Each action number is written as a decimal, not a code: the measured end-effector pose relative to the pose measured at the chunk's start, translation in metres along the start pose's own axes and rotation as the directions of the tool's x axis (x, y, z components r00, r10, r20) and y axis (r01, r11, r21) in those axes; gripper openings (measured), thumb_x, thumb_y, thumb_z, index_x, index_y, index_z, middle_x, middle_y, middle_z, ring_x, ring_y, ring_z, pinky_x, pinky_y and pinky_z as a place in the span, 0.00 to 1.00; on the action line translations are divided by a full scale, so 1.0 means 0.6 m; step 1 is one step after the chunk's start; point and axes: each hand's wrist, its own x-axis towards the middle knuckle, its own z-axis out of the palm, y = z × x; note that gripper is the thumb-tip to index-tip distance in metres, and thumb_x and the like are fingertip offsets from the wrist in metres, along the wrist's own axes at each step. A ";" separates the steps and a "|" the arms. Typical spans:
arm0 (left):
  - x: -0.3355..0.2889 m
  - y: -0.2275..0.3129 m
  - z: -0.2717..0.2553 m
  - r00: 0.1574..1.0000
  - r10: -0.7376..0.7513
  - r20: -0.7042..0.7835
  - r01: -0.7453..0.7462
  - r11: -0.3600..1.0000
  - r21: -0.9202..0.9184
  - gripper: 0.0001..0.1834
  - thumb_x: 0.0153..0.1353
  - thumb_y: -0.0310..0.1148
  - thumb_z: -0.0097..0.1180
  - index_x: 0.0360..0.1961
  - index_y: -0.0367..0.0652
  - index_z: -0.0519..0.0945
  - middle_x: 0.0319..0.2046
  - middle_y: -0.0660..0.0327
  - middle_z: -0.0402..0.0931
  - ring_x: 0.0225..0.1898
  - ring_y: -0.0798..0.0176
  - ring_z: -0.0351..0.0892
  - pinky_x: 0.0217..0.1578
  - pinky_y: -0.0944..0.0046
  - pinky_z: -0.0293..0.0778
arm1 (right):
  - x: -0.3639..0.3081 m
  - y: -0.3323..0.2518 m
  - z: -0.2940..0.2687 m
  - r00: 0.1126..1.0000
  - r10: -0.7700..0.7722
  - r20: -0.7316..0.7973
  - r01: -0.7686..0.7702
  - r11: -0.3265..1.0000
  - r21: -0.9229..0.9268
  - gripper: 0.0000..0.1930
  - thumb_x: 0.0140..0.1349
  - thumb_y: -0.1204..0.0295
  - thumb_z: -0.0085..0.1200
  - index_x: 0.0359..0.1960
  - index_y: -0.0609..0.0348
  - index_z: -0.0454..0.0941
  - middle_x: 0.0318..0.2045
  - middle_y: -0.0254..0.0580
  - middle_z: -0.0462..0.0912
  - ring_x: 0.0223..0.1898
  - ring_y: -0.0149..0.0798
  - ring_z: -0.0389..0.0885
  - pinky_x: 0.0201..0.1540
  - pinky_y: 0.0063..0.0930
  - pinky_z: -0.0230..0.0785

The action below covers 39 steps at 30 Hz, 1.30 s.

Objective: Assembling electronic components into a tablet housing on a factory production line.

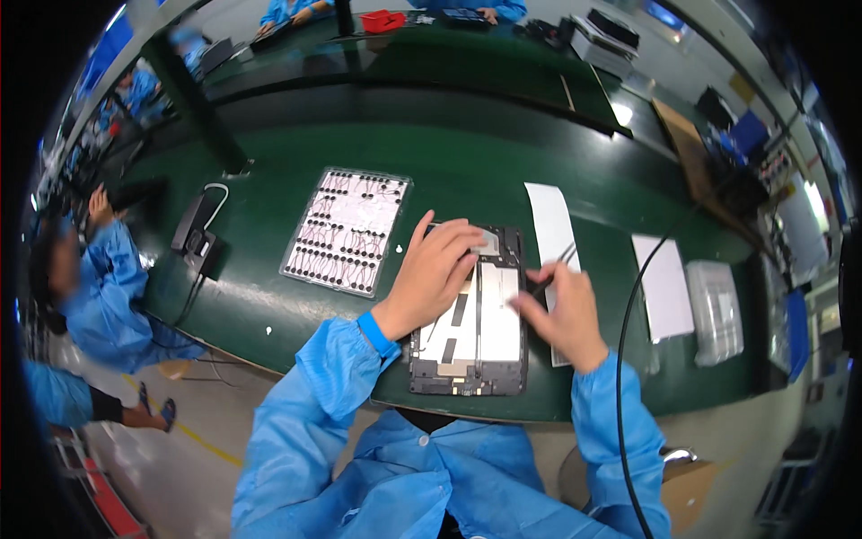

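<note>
An opened tablet (503, 310) lies in front of me near the table's front edge, its inside showing white battery panels and black frame parts. My left hand (435, 269) rests over its upper left part, fingers stretched out and covering what lies beneath. At the tablet's right edge is my right hand (567, 310), closed on a thin dark pair of tweezers (567, 252) that points up and away; the thumb is smeared by motion. Left of the tablet lies a clear tray (346, 231) with rows of small black round parts on thin reddish wires.
Right of the tablet lie a long white strip (549, 216), a white sheet (663, 292) and a clear plastic pack (716, 314). A black cable (621, 395) hangs before my right arm. A black device (193, 229) with a cord stands far left. Co-workers sit left and beyond.
</note>
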 end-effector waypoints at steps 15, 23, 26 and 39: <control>-0.008 -0.016 0.039 0.880 -0.349 -0.321 0.111 0.810 -0.576 0.12 0.68 0.29 0.52 0.51 0.50 0.79 0.67 0.60 0.68 0.76 0.50 0.54 0.73 0.35 0.31 | 0.111 -0.010 -0.006 0.985 0.164 -0.056 -0.060 0.629 0.775 0.28 0.54 0.91 0.53 0.52 0.54 0.58 0.73 0.65 0.62 0.69 0.43 0.69 0.61 0.28 0.72; -0.023 -0.001 0.036 0.917 -0.264 -0.299 0.042 0.809 -0.586 0.08 0.69 0.30 0.52 0.47 0.46 0.79 0.58 0.57 0.72 0.63 0.51 0.66 0.66 0.53 0.56 | 0.482 0.112 0.137 0.867 0.475 -0.151 -0.137 0.518 0.844 0.30 0.56 0.79 0.62 0.57 0.59 0.57 0.65 0.49 0.74 0.48 0.35 0.76 0.54 0.27 0.69; -0.021 0.001 0.042 0.959 -0.210 -0.192 0.034 0.754 -0.656 0.06 0.70 0.29 0.51 0.44 0.45 0.79 0.55 0.58 0.73 0.60 0.53 0.69 0.63 0.54 0.58 | 0.552 0.165 0.223 0.876 0.452 -0.169 -0.080 0.482 0.873 0.29 0.54 0.80 0.62 0.56 0.62 0.60 0.63 0.47 0.76 0.46 0.34 0.75 0.51 0.27 0.70; -0.035 0.011 -0.001 0.997 -0.055 0.046 0.071 0.626 -0.777 0.08 0.65 0.20 0.47 0.38 0.40 0.78 0.42 0.58 0.76 0.44 0.52 0.79 0.46 0.56 0.74 | 0.658 0.159 0.205 0.921 -0.052 -0.385 0.073 0.997 0.040 0.11 0.73 0.64 0.52 0.51 0.51 0.79 0.40 0.42 0.89 0.45 0.46 0.88 0.45 0.38 0.77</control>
